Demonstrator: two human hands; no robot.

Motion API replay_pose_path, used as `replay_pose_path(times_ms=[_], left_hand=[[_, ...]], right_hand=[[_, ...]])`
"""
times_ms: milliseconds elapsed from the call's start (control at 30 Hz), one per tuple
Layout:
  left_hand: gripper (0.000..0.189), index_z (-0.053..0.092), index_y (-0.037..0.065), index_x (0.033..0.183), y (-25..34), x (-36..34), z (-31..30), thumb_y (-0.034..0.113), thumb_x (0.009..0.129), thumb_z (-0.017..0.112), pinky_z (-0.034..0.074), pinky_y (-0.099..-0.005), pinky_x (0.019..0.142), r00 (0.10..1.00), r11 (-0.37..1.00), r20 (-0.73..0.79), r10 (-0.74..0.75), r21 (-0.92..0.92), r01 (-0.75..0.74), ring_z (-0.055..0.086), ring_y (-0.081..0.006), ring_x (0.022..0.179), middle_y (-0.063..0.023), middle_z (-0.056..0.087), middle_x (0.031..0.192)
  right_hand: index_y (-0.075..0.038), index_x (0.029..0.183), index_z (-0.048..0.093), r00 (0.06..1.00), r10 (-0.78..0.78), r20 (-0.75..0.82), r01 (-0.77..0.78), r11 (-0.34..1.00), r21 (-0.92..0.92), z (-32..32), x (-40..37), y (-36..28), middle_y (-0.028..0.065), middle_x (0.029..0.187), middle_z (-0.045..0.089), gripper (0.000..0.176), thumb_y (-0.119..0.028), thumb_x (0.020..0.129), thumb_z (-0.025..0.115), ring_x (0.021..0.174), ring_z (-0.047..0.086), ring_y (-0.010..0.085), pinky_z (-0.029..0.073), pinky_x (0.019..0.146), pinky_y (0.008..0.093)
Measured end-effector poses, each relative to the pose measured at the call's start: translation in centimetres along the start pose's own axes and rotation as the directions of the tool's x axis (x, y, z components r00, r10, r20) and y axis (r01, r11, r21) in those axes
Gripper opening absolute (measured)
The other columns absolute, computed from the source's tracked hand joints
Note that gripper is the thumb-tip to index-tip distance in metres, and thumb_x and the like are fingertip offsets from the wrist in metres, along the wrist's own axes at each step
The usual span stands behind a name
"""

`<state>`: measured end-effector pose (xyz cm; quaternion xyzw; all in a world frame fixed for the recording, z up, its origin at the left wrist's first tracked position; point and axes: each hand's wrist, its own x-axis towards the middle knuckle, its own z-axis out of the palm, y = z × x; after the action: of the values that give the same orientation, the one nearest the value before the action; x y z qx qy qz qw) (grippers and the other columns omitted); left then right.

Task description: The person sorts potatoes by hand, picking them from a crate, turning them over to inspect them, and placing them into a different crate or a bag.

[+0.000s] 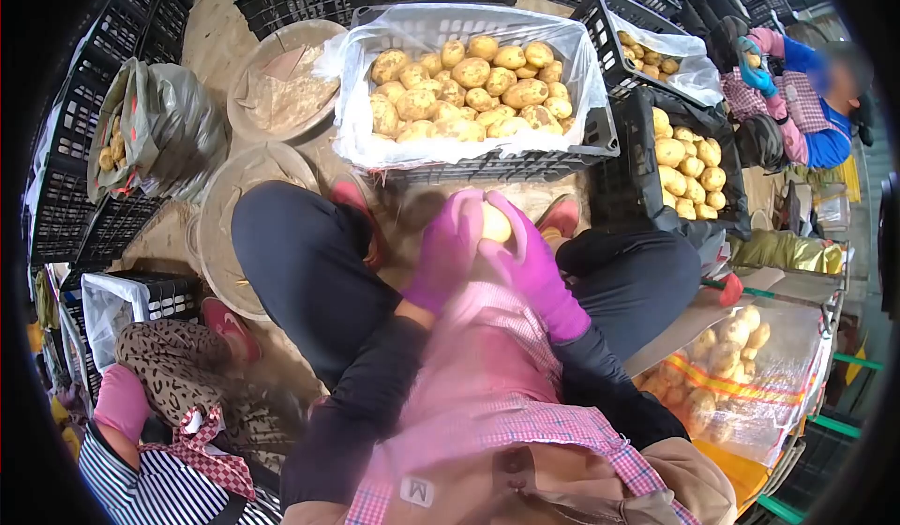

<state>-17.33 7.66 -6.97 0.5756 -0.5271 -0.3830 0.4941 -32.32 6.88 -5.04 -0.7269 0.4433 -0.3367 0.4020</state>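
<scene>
Both my hands wear pink-purple gloves and meet in front of my apron, between my knees. A pale potato [496, 223] is held between them. My left hand [448, 248] wraps round its left side, slightly blurred. On its right side my right hand [539, 267] grips it with the thumb across the front. Just beyond my hands stands a black crate lined with clear plastic [478, 167], heaped with potatoes [469, 89], some with brown soil patches.
A dark-lined crate [619, 173] of potatoes stands at right. Two round basins [239, 108] are at left beside a grey-green sack [183, 122]. A clear bag of potatoes [722, 366] lies lower right. Co-workers sit at upper right [825, 103] and lower left [173, 459].
</scene>
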Motion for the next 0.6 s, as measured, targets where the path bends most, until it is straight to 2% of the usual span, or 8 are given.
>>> replay_pose_path(times_ms=[67, 133, 233, 333, 400, 433, 533, 600], left_hand=[[0.027, 0.056, 0.003, 0.117, -0.1, -0.3, 0.0, 0.021, 0.1, 0.047, 0.049, -0.0372, 0.086, 1.0, 0.999, -0.019, 0.006, 0.033, -0.005, 0.063, -0.0313, 0.101, -0.0176, 0.064, 0.107], [0.027, 0.056, 0.002, 0.117, 1.8, -0.1, -0.7, 0.019, 0.101, 0.043, 0.049, -0.0363, 0.086, 0.996, 0.996, -0.012, -0.084, 0.02, 0.084, 0.063, -0.0311, 0.1, -0.0172, 0.064, 0.108], [0.027, 0.057, 0.001, 0.116, 0.8, 1.1, -0.7, 0.013, 0.102, 0.037, 0.05, -0.0348, 0.087, 0.984, 0.984, -0.009, 0.18, -0.001, -0.18, 0.062, -0.0309, 0.101, -0.0172, 0.063, 0.111], [0.029, 0.055, 0.0, 0.122, 0.3, 1.5, -1.0, 0.007, 0.101, 0.036, 0.049, -0.032, 0.09, 0.966, 0.964, 0.05, 0.253, 0.067, -0.256, 0.062, -0.0262, 0.101, -0.0141, 0.063, 0.112], [0.031, 0.052, -0.001, 0.127, 0.2, 1.4, -0.2, 0.007, 0.101, 0.038, 0.047, -0.0308, 0.093, 0.994, 0.96, 0.052, 0.101, -0.266, -0.084, 0.062, -0.0226, 0.103, -0.012, 0.063, 0.114], [0.033, 0.051, -0.002, 0.13, 0.3, 1.3, 0.2, 0.007, 0.1, 0.039, 0.047, -0.0302, 0.094, 0.997, 0.907, 0.072, 0.027, -0.422, 0.006, 0.061, -0.0208, 0.103, -0.011, 0.062, 0.115], [0.037, 0.046, -0.003, 0.136, 0.7, 1.1, 0.7, 0.009, 0.101, 0.039, 0.044, -0.0295, 0.098, 0.996, 0.908, 0.048, 0.074, -0.416, -0.047, 0.06, -0.0189, 0.106, -0.0095, 0.061, 0.116], [0.038, 0.045, -0.003, 0.136, 0.8, 0.9, 0.6, 0.009, 0.101, 0.037, 0.044, -0.0298, 0.098, 0.99, 0.861, 0.136, -0.044, -0.497, 0.106, 0.06, -0.0204, 0.109, -0.0117, 0.061, 0.119]], right_hand=[[-0.003, 0.144, 0.04, 1.0, 0.012, 0.018, -0.014, 0.997, 0.079, -0.2, 0.1, -0.1, 0.0186, 0.141, 0.047, 0.066, -0.026, 0.089, 0.067, 0.13, 0.046, 0.0313, 0.036, 0.108, 0.039], [-0.003, 0.144, 0.04, 0.999, 0.022, 0.033, -0.026, 0.989, 0.146, -0.4, 0.1, -0.4, 0.0186, 0.14, 0.047, 0.067, -0.032, 0.09, 0.066, 0.13, 0.045, 0.031, 0.035, 0.108, 0.0391], [-0.003, 0.144, 0.04, 0.998, 0.045, 0.04, -0.052, 0.977, 0.205, -0.8, 0.2, -1.1, 0.018, 0.14, 0.047, 0.07, -0.041, 0.09, 0.064, 0.129, 0.044, 0.0304, 0.034, 0.108, 0.0389], [-0.002, 0.144, 0.041, 0.995, 0.09, 0.035, -0.095, 0.971, 0.22, -1.6, 0.0, -2.3, 0.0177, 0.14, 0.046, 0.072, -0.044, 0.09, 0.063, 0.129, 0.044, 0.0303, 0.034, 0.108, 0.0392], [-0.002, 0.143, 0.041, 0.994, 0.109, 0.029, -0.112, 0.967, 0.228, -2.1, 0.1, -2.8, 0.0177, 0.14, 0.045, 0.071, -0.043, 0.089, 0.063, 0.129, 0.043, 0.0309, 0.033, 0.109, 0.0399], [-0.002, 0.142, 0.042, 0.998, 0.054, 0.016, -0.056, 0.985, 0.163, -2.2, 0.0, -2.4, 0.0178, 0.141, 0.045, 0.07, -0.042, 0.089, 0.064, 0.129, 0.043, 0.0315, 0.033, 0.109, 0.0403], [-0.001, 0.141, 0.042, 0.997, -0.078, -0.026, 0.079, 0.997, 0.01, -2.0, -0.2, -0.8, 0.018, 0.14, 0.045, 0.067, -0.033, 0.087, 0.066, 0.13, 0.044, 0.0315, 0.032, 0.11, 0.0402], [0.001, 0.14, 0.042, 0.989, -0.125, -0.077, 0.123, 0.992, -0.03, -1.5, -0.6, -0.9, 0.0182, 0.139, 0.047, 0.068, -0.021, 0.083, 0.069, 0.13, 0.044, 0.0296, 0.032, 0.11, 0.0385]])
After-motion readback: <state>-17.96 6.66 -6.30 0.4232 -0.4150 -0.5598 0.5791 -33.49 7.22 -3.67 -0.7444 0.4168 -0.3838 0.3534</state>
